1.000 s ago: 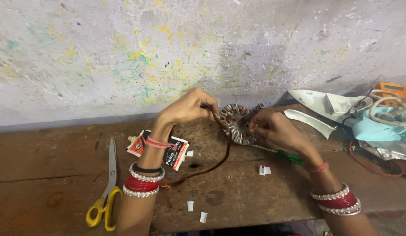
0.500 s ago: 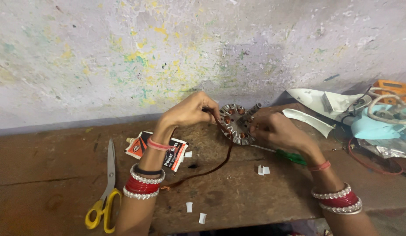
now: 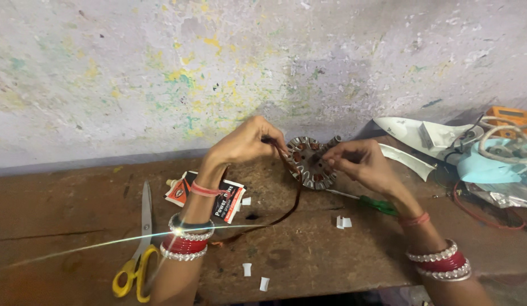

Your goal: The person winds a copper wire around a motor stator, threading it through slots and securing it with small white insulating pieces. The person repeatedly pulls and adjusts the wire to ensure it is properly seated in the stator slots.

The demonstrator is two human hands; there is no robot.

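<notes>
Near the middle of the frame I see my left hand (image 3: 246, 141) raised above the wooden bench (image 3: 59, 226), its fingers pinched together on the end of a dark brown wire (image 3: 294, 195). From that pinch the wire drops in a curve and trails down and left across the bench top, towards my left wrist. Just right of centre my right hand (image 3: 357, 164) has its fingertips closed on the round metal motor core (image 3: 311, 161), which stands tilted on its edge between my two hands, its slotted rim and reddish windings facing me. I cannot tell exactly where the wire meets the core.

Below my left forearm a flat red, white and black packet (image 3: 226, 198) lies on the bench. At lower left, scissors (image 3: 140, 249) with yellow handles lie with the blades pointing up the frame. A screwdriver (image 3: 371, 203) with a green handle lies just beneath my right wrist. Small white paper scraps (image 3: 343, 222) are scattered over the bench at lower centre. At upper right a pale blue casing (image 3: 490, 167) sits among loose cables and white plastic parts. A stained, paint-flecked wall (image 3: 161, 68) fills the upper half.
</notes>
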